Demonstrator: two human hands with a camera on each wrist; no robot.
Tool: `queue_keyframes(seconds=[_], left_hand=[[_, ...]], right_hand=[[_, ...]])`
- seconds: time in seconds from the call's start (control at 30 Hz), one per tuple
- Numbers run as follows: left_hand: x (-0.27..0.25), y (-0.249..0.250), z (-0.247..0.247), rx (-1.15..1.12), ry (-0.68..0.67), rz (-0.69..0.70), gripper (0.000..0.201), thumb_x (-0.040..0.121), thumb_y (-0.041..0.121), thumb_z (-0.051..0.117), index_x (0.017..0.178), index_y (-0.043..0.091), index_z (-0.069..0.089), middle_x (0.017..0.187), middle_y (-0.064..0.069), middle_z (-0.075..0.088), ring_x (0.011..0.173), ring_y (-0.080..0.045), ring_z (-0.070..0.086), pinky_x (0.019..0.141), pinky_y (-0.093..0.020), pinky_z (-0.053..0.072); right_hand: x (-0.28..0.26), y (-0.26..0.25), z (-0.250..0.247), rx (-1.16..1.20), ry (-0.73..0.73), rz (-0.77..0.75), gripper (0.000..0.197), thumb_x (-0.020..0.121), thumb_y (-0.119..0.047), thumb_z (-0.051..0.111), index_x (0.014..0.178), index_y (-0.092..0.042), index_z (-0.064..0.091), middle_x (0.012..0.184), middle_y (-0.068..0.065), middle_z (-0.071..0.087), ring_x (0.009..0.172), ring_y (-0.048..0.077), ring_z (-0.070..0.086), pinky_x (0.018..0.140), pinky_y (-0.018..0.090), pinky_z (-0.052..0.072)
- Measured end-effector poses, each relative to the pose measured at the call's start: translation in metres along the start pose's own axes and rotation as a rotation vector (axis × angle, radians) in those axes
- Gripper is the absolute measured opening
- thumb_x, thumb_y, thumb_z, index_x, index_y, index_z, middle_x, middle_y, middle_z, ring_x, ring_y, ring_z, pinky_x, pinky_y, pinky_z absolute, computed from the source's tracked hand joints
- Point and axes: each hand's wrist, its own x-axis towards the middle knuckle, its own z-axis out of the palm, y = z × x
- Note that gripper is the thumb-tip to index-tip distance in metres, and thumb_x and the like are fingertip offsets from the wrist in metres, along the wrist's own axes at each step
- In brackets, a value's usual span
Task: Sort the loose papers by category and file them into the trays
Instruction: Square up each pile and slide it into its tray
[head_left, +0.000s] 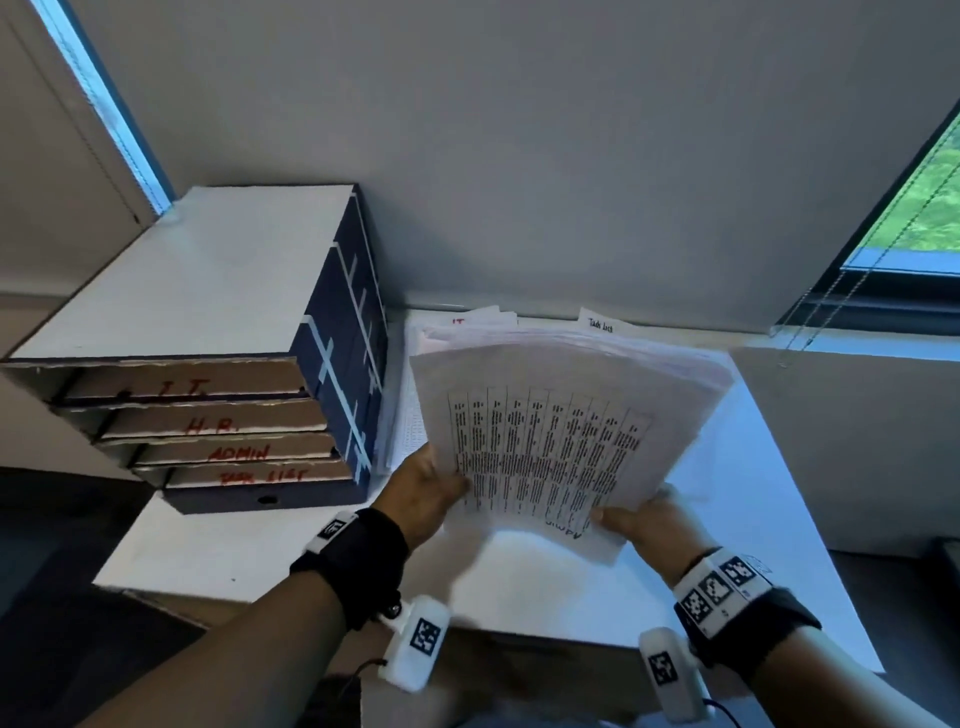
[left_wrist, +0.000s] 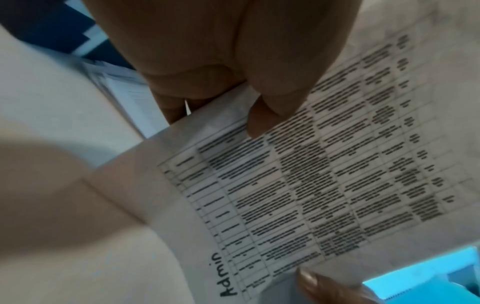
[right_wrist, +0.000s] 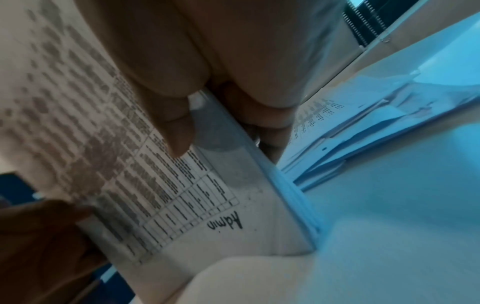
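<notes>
Head view: your left hand (head_left: 423, 486) and right hand (head_left: 652, 519) pinched the near corners of the floppy white printed "Admin" paper stack (head_left: 561, 436); light and slippery, so support it underneath.

Both forearms are bare, each wrist wrapped in a black strap (head_left: 358, 558). White blocks with black-and-white square markers sit on the bands, and a white camera pod (head_left: 415, 642) hangs under each wrist, lower frame.
</notes>
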Motion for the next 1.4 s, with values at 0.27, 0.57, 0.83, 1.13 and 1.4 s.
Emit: queue_keyframes(seconds=[0.27,0.57,0.83,1.13,1.4], left_hand=[[-0.012,0.013,0.016,0.048,0.077,-0.025,0.031,0.091,0.009,0.056,0.12,0.009,0.064,0.118,-0.006,0.07,0.112,-0.022,0.064,0.097,-0.036,0.054],[-0.073,0.022,-0.024,0.154,0.223,0.066,0.037,0.089,0.019,0.05,0.122,0.006,0.059,0.12,-0.013,0.067,0.112,-0.028,0.062,0.095,-0.046,0.053],[-0.136,-0.009,-0.076,0.131,0.296,0.1,0.031,0.096,0.007,0.05,0.124,0.014,0.064,0.118,0.012,0.07,0.114,0.0,0.061,0.093,-0.017,0.049],[-0.207,-0.051,-0.157,-0.14,0.469,-0.062,0.025,0.092,0.005,0.061,0.116,0.006,0.067,0.113,-0.001,0.075,0.108,-0.018,0.069,0.095,-0.035,0.055],[-0.246,-0.091,-0.234,-0.498,0.334,-0.356,0.086,0.056,0.025,0.093,0.132,0.01,0.055,0.12,-0.021,0.069,0.108,-0.041,0.068,0.08,-0.047,0.06]], right_hand=[[0.008,-0.006,-0.017,-0.088,-0.063,-0.157,0.017,0.077,-0.025,0.082,0.084,-0.013,0.072,0.086,0.003,0.075,0.082,0.023,0.072,0.087,0.053,0.057],[-0.008,-0.01,0.005,-0.253,-0.13,-0.242,0.097,0.058,-0.083,0.069,0.08,0.011,0.062,0.081,0.03,0.065,0.061,0.039,0.067,0.063,0.034,0.053],[-0.069,-0.083,0.07,-0.175,-0.407,-0.373,0.066,0.087,-0.01,0.07,0.033,-0.015,0.032,0.035,-0.009,0.03,0.031,0.004,0.027,0.041,0.012,0.025],[-0.08,-0.096,0.172,-0.311,-0.779,-0.279,0.01,0.088,-0.023,0.072,0.097,-0.021,0.075,0.096,-0.002,0.077,0.091,0.014,0.072,0.088,0.04,0.058],[-0.08,-0.087,0.28,-0.527,-1.02,-0.227,0.042,0.093,-0.025,0.066,0.134,-0.024,0.057,0.131,-0.004,0.062,0.118,0.013,0.059,0.103,0.028,0.046]])
